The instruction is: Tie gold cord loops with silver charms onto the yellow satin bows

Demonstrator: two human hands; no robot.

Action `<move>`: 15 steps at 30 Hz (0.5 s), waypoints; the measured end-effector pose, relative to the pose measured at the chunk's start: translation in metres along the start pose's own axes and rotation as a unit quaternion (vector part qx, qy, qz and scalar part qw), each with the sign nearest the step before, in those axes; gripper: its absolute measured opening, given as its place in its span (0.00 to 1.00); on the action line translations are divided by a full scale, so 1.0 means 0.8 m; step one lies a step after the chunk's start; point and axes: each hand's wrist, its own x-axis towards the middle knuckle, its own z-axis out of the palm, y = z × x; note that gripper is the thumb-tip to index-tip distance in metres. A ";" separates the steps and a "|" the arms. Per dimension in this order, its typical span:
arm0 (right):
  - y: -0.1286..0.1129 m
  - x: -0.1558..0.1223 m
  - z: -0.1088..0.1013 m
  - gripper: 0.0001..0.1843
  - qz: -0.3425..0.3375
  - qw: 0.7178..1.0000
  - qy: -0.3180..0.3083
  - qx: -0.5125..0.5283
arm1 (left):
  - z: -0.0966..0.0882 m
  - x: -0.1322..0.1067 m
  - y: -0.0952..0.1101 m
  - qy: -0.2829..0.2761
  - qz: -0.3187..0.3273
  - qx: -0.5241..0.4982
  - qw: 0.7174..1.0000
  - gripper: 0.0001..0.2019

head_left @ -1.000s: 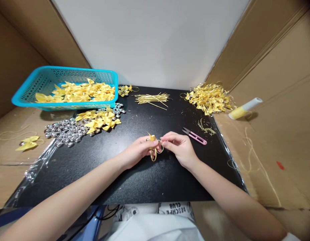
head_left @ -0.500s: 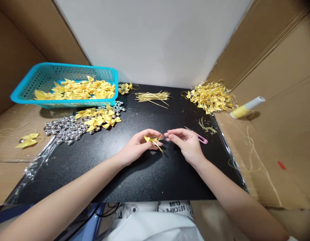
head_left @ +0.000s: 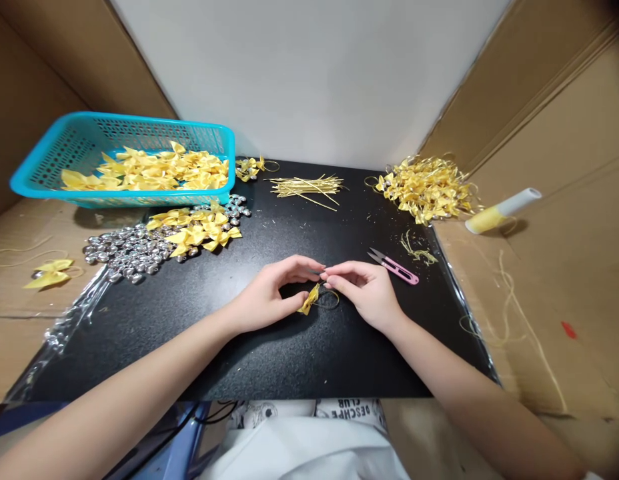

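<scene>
A small yellow ribbon bow with a thin cord loop is low over the black tabletop between my hands. My left hand curves around it, thumb against its left edge; the fingers behind are partly hidden. At the top, the left fingertips meet those of my right hand. Thumb and forefinger of the right hand are pinched on the bow's cord, mostly hidden by the fingertips. Just beyond the right hand lie pink thread snips, blades pointing left.
A blue basket of yellow bows stands back left, with silver beads and loose bows before it. Gold cords lie at the back. Finished-looking looped bows are heaped back right, near cord scraps and a tube.
The bow has turned and dropped slightly, and its cord now shows as a loop on the right. My right hand has moved slightly left and down, uncovering more of the snips.
</scene>
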 end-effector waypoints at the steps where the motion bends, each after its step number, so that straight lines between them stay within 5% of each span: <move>1: 0.000 0.000 0.000 0.08 0.000 1.000 -0.003 -0.002 | -0.002 0.000 0.002 0.014 0.005 0.035 0.999 0.17; 5: -0.004 -0.003 -0.002 0.06 -0.026 0.999 -0.021 -0.039 | -0.003 0.003 0.010 0.046 0.028 0.171 0.984 0.10; 15: -0.017 -0.005 -0.008 0.04 -0.135 0.981 -0.039 -0.137 | -0.003 0.024 0.028 -0.037 0.042 0.226 0.973 0.06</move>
